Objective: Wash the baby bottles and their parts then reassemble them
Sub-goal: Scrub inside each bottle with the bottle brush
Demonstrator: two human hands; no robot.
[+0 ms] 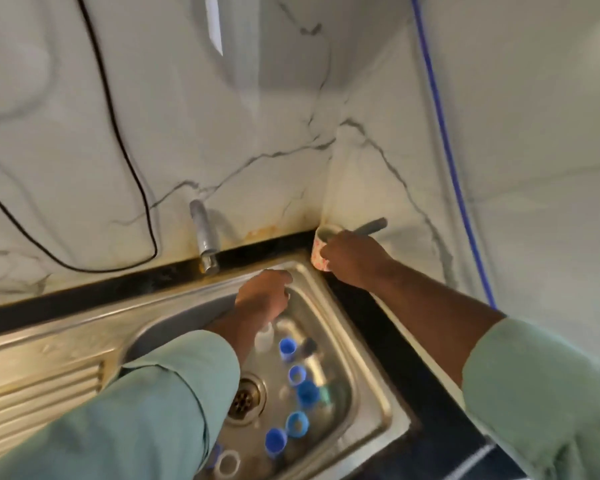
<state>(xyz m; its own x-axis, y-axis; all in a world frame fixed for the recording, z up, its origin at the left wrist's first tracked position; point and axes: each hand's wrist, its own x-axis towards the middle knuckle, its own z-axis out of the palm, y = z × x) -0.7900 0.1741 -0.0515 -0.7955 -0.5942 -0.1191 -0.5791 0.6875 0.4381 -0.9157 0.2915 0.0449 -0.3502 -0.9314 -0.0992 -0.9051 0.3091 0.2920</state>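
Reaching into the far corner, the right hand point(352, 258) grips a patterned cup point(321, 249) that stands on the black surface point(364, 306) at the meeting of two marble walls; a grey handle point(373, 226) sticks out of the cup. The left hand point(262, 296) hangs over the far end of the steel sink point(378, 386), fingers curled downward; whether it holds something I cannot tell, because the picture is blurred there. Down in the basin lie the bottle parts: several blue rings point(287, 348) in a loose row along the right side, a clear bottle point(264, 337) just below the left hand, and a white ring point(227, 464) near the bottom edge. The drain point(245, 398) sits left of the blue rings. A metal tap point(205, 237) comes out of the wall above the sink's rim.
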